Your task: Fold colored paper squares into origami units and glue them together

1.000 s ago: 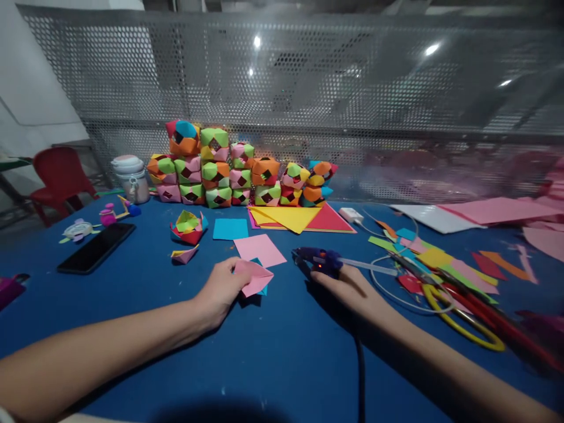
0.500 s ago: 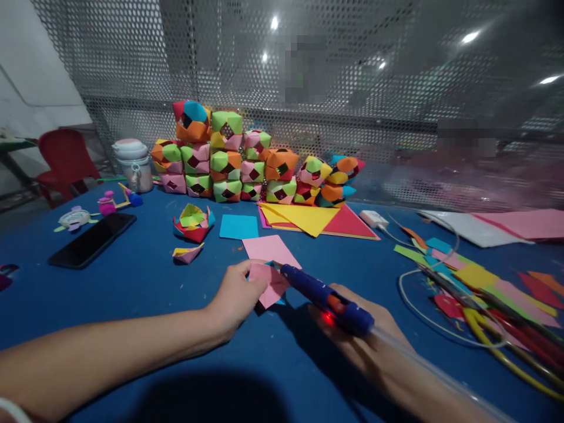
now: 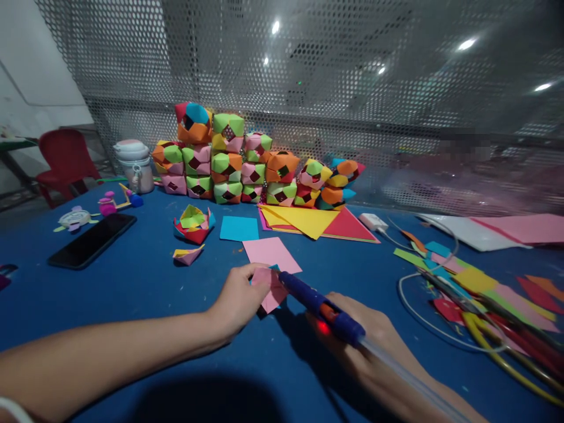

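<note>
Between thumb and fingers, my left hand (image 3: 240, 299) pinches a small folded pink paper piece (image 3: 272, 294) with a bit of blue at its edge. My right hand (image 3: 356, 329) is wrapped round a dark blue glue gun (image 3: 317, 302) with a glowing red light and a clear glue stick out of its back. The gun's tip is at the upper edge of the folded piece. Just behind lies a flat pink square (image 3: 273, 254), and beyond it to the left a blue square (image 3: 239, 228).
Stacked paper balls (image 3: 227, 166) stand at the back, before yellow and red sheets (image 3: 348, 226). On the left are a phone (image 3: 93, 239), a jar (image 3: 134, 167) and a part-built paper ball (image 3: 194, 223). A white cable (image 3: 403, 294) and paper strips (image 3: 476, 279) lie right.
The glue gun and my right hand have shifted slightly left and down. The folded pink piece has turned a little in my left hand.
</note>
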Action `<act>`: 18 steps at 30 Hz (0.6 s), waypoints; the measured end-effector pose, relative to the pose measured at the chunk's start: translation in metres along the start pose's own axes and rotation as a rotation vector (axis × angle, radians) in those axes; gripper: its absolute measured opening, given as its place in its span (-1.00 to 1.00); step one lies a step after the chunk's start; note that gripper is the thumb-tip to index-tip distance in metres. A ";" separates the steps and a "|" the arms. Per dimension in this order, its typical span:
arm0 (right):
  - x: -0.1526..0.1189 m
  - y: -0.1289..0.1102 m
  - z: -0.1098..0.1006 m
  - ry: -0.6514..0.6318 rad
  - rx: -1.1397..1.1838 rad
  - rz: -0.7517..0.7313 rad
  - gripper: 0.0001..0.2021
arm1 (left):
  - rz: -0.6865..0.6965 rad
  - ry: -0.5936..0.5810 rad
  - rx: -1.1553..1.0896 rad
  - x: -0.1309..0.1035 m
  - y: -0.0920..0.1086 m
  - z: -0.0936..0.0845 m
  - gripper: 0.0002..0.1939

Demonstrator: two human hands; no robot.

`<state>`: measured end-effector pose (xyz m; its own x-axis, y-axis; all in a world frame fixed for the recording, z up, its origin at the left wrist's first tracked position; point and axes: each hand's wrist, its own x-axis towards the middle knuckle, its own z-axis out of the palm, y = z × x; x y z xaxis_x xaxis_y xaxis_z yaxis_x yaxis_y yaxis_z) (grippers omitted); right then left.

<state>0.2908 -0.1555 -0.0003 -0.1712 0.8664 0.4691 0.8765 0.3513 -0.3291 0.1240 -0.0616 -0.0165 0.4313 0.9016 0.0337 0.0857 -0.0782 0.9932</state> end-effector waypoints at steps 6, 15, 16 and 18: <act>0.000 -0.004 -0.005 0.005 -0.022 -0.006 -0.78 | 0.007 -0.002 0.044 -0.002 0.001 0.001 -0.71; -0.001 -0.003 -0.005 0.004 -0.009 -0.011 -0.80 | 0.043 -0.006 0.064 -0.002 0.000 0.001 -0.70; -0.002 -0.004 -0.005 0.005 -0.008 -0.009 -0.79 | 0.044 -0.009 0.063 -0.002 0.000 0.001 -0.69; -0.002 -0.004 -0.005 0.008 -0.011 -0.014 -0.79 | 0.047 -0.007 0.063 -0.001 0.000 0.001 -0.73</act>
<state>0.2897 -0.1604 0.0044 -0.1795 0.8586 0.4802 0.8790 0.3591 -0.3136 0.1245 -0.0635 -0.0171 0.4428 0.8931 0.0787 0.1217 -0.1468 0.9816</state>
